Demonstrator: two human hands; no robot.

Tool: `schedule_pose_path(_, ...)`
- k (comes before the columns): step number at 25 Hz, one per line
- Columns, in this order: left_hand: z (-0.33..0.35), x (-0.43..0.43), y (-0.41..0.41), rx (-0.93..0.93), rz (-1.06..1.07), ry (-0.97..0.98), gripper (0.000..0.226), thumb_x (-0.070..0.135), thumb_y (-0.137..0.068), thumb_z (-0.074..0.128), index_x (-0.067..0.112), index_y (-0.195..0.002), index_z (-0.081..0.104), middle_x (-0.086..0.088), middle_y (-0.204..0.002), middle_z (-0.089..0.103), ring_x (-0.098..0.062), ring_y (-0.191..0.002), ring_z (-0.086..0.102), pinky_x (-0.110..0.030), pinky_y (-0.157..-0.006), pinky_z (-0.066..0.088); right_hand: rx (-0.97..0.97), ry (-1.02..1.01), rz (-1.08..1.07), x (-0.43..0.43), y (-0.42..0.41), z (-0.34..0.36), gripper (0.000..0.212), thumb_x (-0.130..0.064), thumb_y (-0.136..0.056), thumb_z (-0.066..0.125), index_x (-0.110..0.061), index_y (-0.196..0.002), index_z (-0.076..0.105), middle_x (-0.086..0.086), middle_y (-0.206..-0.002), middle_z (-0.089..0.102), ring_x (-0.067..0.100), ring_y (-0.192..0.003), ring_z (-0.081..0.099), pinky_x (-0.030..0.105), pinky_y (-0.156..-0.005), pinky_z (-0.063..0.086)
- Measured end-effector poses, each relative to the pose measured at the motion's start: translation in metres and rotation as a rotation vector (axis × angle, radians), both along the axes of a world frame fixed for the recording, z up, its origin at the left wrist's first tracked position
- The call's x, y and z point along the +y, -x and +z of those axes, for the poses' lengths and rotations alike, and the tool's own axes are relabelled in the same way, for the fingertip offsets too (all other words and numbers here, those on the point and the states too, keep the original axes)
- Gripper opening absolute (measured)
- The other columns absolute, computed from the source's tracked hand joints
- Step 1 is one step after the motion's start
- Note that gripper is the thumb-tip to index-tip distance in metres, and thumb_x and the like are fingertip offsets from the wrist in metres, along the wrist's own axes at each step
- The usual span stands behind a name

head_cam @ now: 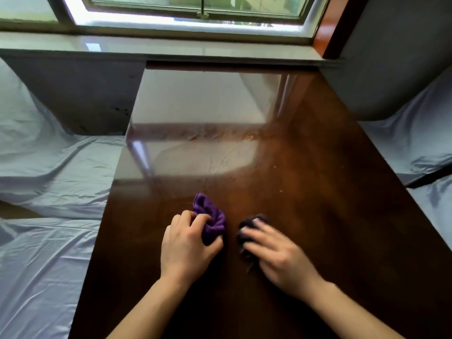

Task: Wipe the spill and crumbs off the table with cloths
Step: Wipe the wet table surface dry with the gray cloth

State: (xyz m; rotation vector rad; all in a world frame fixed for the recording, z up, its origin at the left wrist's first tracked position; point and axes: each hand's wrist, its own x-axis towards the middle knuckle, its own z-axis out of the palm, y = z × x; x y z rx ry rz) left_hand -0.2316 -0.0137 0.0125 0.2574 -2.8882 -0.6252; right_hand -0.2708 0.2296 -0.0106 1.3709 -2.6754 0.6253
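Note:
A glossy dark wooden table fills the middle of the head view. My left hand grips a bunched purple cloth on the near part of the table. Just to its right, my right hand lies over a crumpled dark cloth, its blurred fingers spread on top of it. Wet smears and crumbs show on the table's middle, and small crumbs are scattered right of centre.
Seats covered in pale blue-grey sheets flank the table, on the left and on the right. A window sill and a window run along the table's far end.

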Motion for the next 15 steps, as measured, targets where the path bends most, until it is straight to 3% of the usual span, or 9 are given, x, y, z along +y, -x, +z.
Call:
schedule_pose_path(4, -0.001, -0.010, -0.019, 0.049, -0.032, -0.110, 0.061, 0.063, -0.077, 0.050, 0.033, -0.129, 0.057, 0.001, -0.118, 0.052, -0.020, -0.105, 0.051, -0.039, -0.087, 0.045, -0.053, -0.032, -0.718, 0.040, 0.096, 0.014, 0.035, 0.001, -0.091, 0.056, -0.005, -0.124, 0.066, 0.012, -0.143, 0.055, 0.039, -0.138, 0.042, 0.042, -0.117, 0.030)
schedule_pose_path(7, -0.003, -0.040, -0.028, 0.125, 0.182, -0.146, 0.057, 0.054, -0.085, 0.040, 0.029, -0.133, 0.056, -0.005, -0.129, 0.053, -0.026, -0.117, 0.049, -0.045, -0.092, 0.040, -0.092, -0.018, -0.952, -0.009, 0.143, 0.012, 0.036, -0.008, -0.098, 0.048, -0.007, -0.132, 0.061, 0.011, -0.150, 0.047, 0.035, -0.144, 0.031, 0.037, -0.121, 0.020)
schedule_pose_path(10, -0.008, -0.052, -0.031, 0.050, 0.203, 0.008, 0.058, 0.048, -0.087, 0.035, 0.021, -0.133, 0.058, -0.012, -0.136, 0.054, -0.033, -0.129, 0.046, -0.054, -0.107, 0.031, -0.060, -0.081, -0.684, -0.085, 0.145, 0.008, 0.039, -0.014, -0.101, 0.041, -0.012, -0.136, 0.055, 0.008, -0.154, 0.041, 0.032, -0.146, 0.028, 0.037, -0.123, 0.013)
schedule_pose_path(13, -0.014, -0.052, -0.033, 0.041, 0.241, 0.007, 0.059, 0.045, -0.086, 0.035, 0.017, -0.132, 0.059, -0.015, -0.138, 0.054, -0.035, -0.134, 0.042, -0.058, -0.115, 0.020, -0.047, -0.103, -0.143, -0.117, 0.127, 0.009, 0.037, -0.006, -0.094, 0.052, -0.009, -0.129, 0.063, 0.010, -0.148, 0.050, 0.037, -0.142, 0.037, 0.046, -0.120, 0.027)
schedule_pose_path(15, -0.018, -0.055, -0.035, 0.091, 0.264, -0.005, 0.057, 0.042, -0.085, 0.037, 0.015, -0.129, 0.061, -0.016, -0.136, 0.055, -0.036, -0.133, 0.044, -0.060, -0.113, 0.023, -0.017, -0.022, -0.213, -0.084, 0.152, 0.009, 0.035, 0.003, -0.088, 0.056, -0.003, -0.121, 0.067, 0.015, -0.140, 0.057, 0.041, -0.134, 0.047, 0.050, -0.115, 0.034)
